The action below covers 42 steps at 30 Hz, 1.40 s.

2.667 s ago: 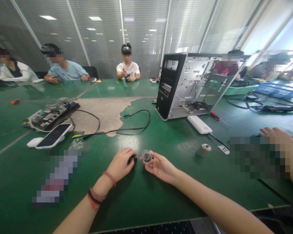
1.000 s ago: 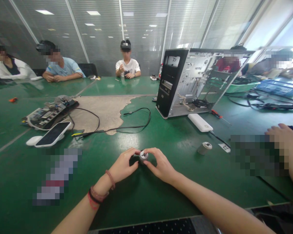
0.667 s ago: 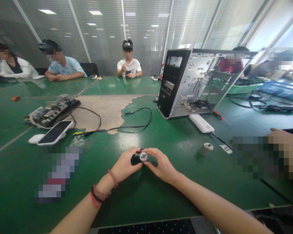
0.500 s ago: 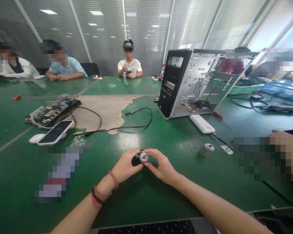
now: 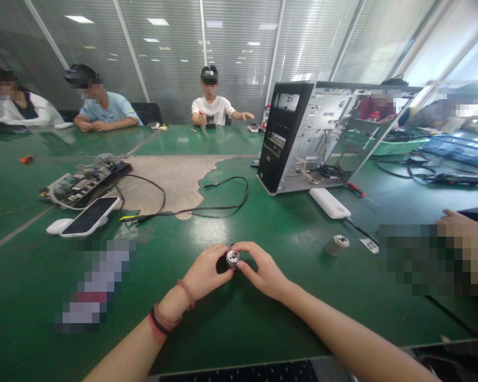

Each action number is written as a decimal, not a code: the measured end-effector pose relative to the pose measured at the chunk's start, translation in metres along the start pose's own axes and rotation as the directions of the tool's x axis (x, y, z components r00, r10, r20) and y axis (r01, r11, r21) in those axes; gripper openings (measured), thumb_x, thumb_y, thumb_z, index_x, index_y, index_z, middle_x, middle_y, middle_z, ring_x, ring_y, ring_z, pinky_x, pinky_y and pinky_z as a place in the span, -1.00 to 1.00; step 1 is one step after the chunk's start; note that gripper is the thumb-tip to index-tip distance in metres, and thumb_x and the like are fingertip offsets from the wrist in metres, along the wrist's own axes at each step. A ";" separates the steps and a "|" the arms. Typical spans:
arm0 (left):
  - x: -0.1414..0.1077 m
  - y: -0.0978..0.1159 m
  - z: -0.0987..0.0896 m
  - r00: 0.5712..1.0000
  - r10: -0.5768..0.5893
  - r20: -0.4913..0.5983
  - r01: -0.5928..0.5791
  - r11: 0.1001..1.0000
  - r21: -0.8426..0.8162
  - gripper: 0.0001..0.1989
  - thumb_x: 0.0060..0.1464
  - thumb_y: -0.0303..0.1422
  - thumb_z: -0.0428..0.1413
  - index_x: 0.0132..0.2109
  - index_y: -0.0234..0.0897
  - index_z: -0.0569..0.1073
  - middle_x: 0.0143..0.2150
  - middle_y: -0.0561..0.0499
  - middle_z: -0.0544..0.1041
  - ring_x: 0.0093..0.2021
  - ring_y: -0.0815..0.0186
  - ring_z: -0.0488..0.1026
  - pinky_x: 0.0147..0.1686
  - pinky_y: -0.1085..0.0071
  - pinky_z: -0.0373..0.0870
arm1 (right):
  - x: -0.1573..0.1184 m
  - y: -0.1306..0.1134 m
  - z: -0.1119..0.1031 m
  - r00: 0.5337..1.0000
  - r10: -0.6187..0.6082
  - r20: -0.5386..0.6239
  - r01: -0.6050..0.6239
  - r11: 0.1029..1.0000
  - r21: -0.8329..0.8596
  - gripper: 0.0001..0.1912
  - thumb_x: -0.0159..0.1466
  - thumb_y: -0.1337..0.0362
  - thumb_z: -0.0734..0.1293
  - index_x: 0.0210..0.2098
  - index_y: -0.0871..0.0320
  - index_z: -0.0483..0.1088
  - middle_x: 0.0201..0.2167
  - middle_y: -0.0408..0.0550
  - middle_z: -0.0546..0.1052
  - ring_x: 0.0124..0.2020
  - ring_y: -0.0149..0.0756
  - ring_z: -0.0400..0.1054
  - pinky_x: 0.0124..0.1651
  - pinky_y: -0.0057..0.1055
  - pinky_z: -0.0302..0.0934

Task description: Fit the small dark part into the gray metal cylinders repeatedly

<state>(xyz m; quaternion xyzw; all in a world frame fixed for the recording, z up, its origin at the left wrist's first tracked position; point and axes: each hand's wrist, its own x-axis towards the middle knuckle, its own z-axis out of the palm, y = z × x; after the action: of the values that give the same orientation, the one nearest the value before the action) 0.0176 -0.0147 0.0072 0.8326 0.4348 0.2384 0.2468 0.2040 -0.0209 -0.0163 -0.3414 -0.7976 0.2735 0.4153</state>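
Note:
A small silvery metal cylinder (image 5: 233,258) with a round, holed top stands between my two hands, low over the green table (image 5: 207,339). My left hand (image 5: 206,270) curves round its left side, thumb and fingers closed on it. From the right, my right hand (image 5: 263,269) pinches the same cylinder with thumb and forefinger. Their undersides and some fingertips are hidden. A second metal cylinder (image 5: 336,245) stands upright on the table to the right of my hands.
Beyond my hands stands an open computer case (image 5: 281,143). A white power bank (image 5: 330,203), a screwdriver (image 5: 356,190), a phone (image 5: 91,216), a circuit assembly (image 5: 87,183) and cables lie around. Another person's hand (image 5: 468,233) is at right; a keyboard (image 5: 242,371) is nearest.
The cylinder in my hands has shifted slightly left and its top looks turned. Across the table, a person has stretched one arm out toward the computer case.

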 end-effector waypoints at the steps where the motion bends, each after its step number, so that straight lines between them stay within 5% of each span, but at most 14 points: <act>1: 0.000 -0.001 0.000 1.000 0.003 0.001 -0.003 1.000 0.008 -0.83 -0.02 -0.44 0.11 -0.20 -0.27 0.40 -0.26 -0.01 0.45 -0.22 0.23 0.38 -0.17 0.33 0.33 | 0.001 0.000 0.001 1.000 0.006 -0.016 -0.006 1.000 0.006 -0.74 0.29 0.30 0.20 -0.02 0.09 0.28 -0.10 0.01 0.45 -0.04 -0.24 0.30 0.04 -0.23 0.18; 19: 0.000 -0.005 0.002 0.999 0.035 0.003 -0.035 0.998 0.051 -0.84 0.00 -0.41 0.11 -0.20 -0.26 0.40 -0.24 -0.01 0.46 -0.20 0.22 0.38 -0.15 0.31 0.32 | 0.011 -0.008 0.010 0.988 0.006 -0.157 -0.003 1.000 0.017 -0.87 0.27 0.32 0.21 -0.24 0.08 0.38 -0.27 -0.02 0.41 -0.17 -0.24 0.31 -0.08 -0.27 0.23; 26: -0.001 -0.004 -0.001 0.999 0.047 0.007 -0.047 0.998 0.048 -0.79 -0.02 -0.40 0.12 -0.17 -0.26 0.41 -0.22 -0.02 0.47 -0.19 0.22 0.38 -0.13 0.30 0.31 | 0.009 -0.005 -0.004 0.969 0.065 -0.238 -0.063 0.998 0.017 -0.88 0.28 0.29 0.21 -0.26 0.09 0.38 -0.33 -0.04 0.43 -0.24 -0.26 0.32 -0.14 -0.28 0.22; 31: 0.000 -0.005 -0.003 0.999 0.045 0.003 -0.046 0.995 0.088 -0.83 -0.03 -0.39 0.12 -0.21 -0.26 0.41 -0.25 -0.01 0.47 -0.21 0.21 0.38 -0.15 0.30 0.32 | 0.005 0.013 -0.015 0.986 0.157 -0.053 -0.158 0.987 -0.015 -0.87 0.26 0.29 0.22 -0.27 0.11 0.40 -0.35 -0.08 0.47 -0.32 -0.30 0.32 -0.21 -0.33 0.22; 35: 0.000 -0.007 -0.003 0.999 0.038 -0.013 -0.037 0.992 0.117 -0.84 -0.04 -0.40 0.13 -0.23 -0.25 0.40 -0.25 -0.01 0.47 -0.20 0.21 0.38 -0.14 0.30 0.32 | 0.003 0.017 -0.014 0.986 0.130 0.109 -0.112 0.981 -0.157 -0.91 0.22 0.35 0.26 -0.34 0.11 0.41 -0.41 -0.08 0.45 -0.32 -0.28 0.29 -0.23 -0.32 0.19; 42: -0.001 -0.008 -0.003 0.999 0.029 -0.018 -0.026 0.988 0.151 -0.83 -0.04 -0.39 0.14 -0.23 -0.25 0.40 -0.25 -0.01 0.46 -0.20 0.21 0.37 -0.15 0.30 0.31 | 0.004 0.012 -0.022 0.963 0.155 0.222 -0.121 0.980 -0.159 -0.90 0.17 0.38 0.31 -0.33 0.11 0.45 -0.37 -0.07 0.47 -0.28 -0.25 0.30 -0.18 -0.28 0.20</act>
<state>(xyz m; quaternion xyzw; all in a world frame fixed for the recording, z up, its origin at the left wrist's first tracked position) 0.0105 -0.0107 0.0050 0.8524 0.4424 0.2166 0.1755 0.2250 -0.0070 -0.0118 -0.3907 -0.8327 0.2818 0.2729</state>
